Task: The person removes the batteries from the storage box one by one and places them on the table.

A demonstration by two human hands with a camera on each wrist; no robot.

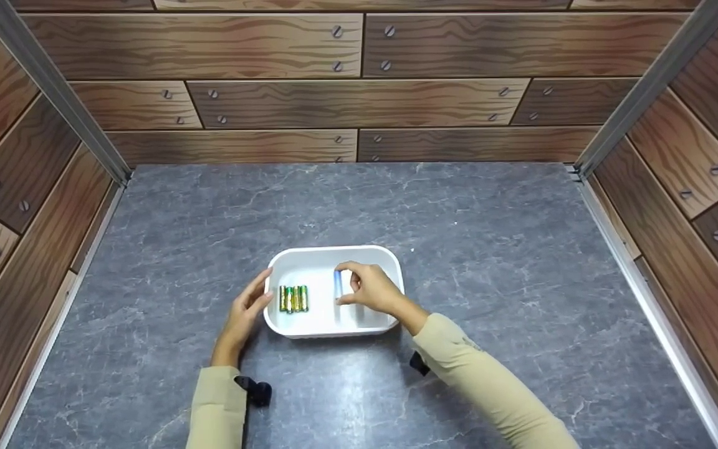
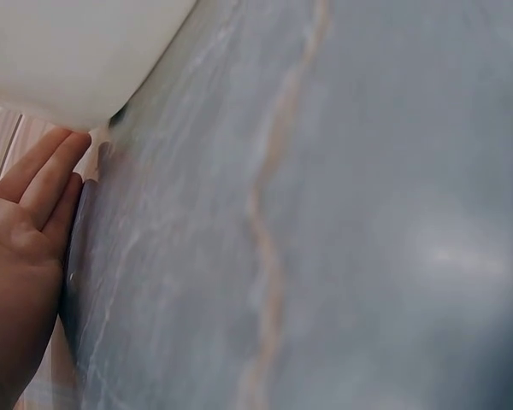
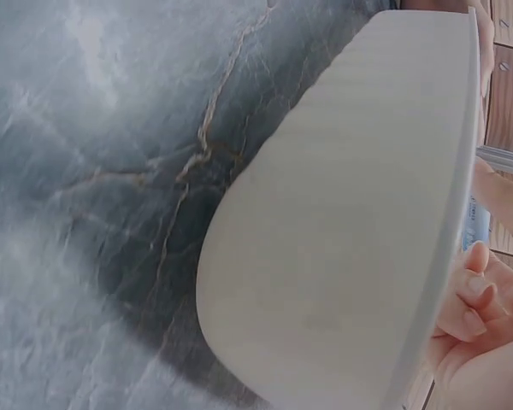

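A white plastic tray [image 1: 333,330] with rounded corners sits on the grey marbled table. Several gold-and-green batteries [image 1: 294,299] lie side by side in its left part. Over the tray's right half, my right hand [image 1: 373,290] pinches a slim blue battery [image 1: 338,287] by its two ends, between thumb and forefinger. In the right wrist view the tray's wall hides part of that blue battery [image 3: 476,222]. My left hand [image 1: 247,312] is at the tray's left side, fingertips against the rim; its fingers [image 2: 56,175] look fairly straight in the left wrist view.
Wood-patterned panels [image 1: 359,103] enclose the table [image 1: 490,237] at the back and both sides, with metal posts at the corners. Black wrist cameras [image 1: 259,393] are strapped at the sleeves. Tiny white specks [image 1: 412,250] lie behind the tray.
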